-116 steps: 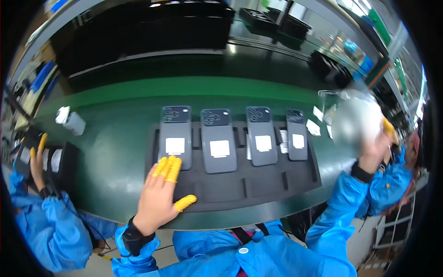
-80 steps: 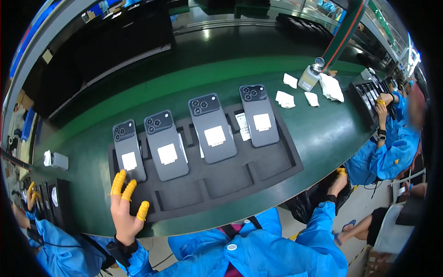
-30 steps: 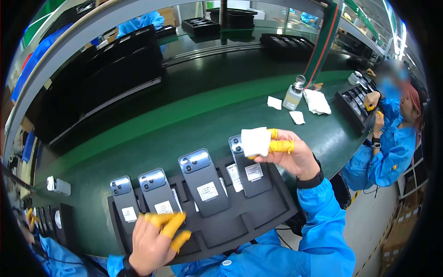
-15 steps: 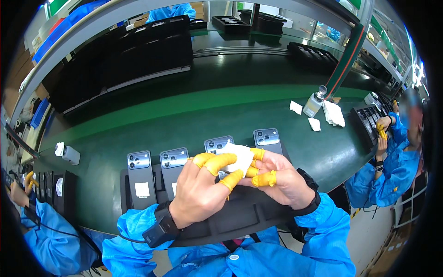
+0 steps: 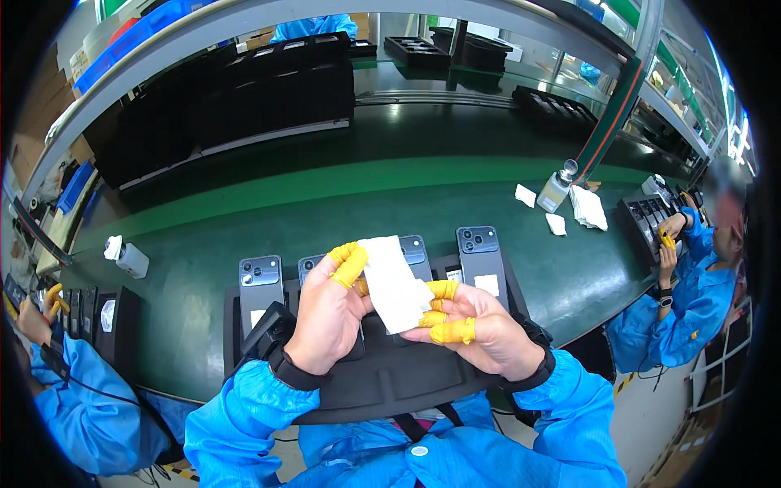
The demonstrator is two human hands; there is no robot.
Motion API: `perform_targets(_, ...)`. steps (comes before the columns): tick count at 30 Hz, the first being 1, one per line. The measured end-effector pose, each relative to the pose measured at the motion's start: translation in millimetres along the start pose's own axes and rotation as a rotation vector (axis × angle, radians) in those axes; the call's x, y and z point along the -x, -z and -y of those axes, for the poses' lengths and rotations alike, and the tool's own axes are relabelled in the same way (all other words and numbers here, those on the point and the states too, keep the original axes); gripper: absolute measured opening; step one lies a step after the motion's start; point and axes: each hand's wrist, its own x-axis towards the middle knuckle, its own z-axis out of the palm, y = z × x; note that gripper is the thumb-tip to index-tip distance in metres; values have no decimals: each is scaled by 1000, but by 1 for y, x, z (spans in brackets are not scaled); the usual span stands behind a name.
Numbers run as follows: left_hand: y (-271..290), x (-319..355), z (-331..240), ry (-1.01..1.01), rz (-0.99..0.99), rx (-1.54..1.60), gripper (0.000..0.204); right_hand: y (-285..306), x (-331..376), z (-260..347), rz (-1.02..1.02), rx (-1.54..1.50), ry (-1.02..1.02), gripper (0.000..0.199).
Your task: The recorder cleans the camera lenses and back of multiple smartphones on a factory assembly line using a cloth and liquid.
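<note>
A white wiping cloth [image 5: 392,285] is stretched upright between my hands, above a black foam tray [image 5: 415,389]. My left hand [image 5: 325,313], with yellow finger cots, pinches its upper left corner. Lower down, the fingers of my right hand [image 5: 488,329] grip its right edge. Several grey phones lie in the tray with their camera sides up. The leftmost phone [image 5: 260,297] and the rightmost phone [image 5: 482,260] show well, each with a white label. Between them, the other phones are partly covered by my hands and the cloth.
At the right back stand a pump bottle [image 5: 556,189] and a pile of white cloths [image 5: 587,208]. Another bottle [image 5: 130,259] is at the left. Co-workers in blue sleeves handle trays on both sides. A large black rack [image 5: 236,106] rises behind the green table [image 5: 195,220].
The cloth was bunched between my fingers and is now opened out lengthwise. My left hand has drawn back to the left and turned palm inward. The view has shifted slightly.
</note>
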Motion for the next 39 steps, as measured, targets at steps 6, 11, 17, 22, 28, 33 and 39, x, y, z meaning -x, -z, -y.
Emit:
perform_targets(6, -1, 1, -4, -6, -6, 20, 23, 8, -1, 0, -61, 241, -104, 54)
perform_targets(11, -11, 5, -2, -30, -12, -71, 24, 4, -19, 6, -77, 245, -73, 54)
perform_targets(17, -14, 6, -1, -42, 55, -84, 31, -4, -33, -10, -175, 164, 101, 26)
perform_targets(22, -3, -1, -6, 63, 81, -282, 39, -1, -32, -7, -231, 153, 152, 23)
perform_targets(28, -8, 3, -7, -65, 74, -608, 44, 1, -31, -8, -273, 207, 208, 31)
perform_targets(33, -4, 1, -9, -116, 90, -498, 48, -2, -28, -4, -277, 382, 360, 46)
perform_targets(39, -3, 6, -1, -175, 211, -510, 43, -4, -22, 1, -256, 607, 519, 61)
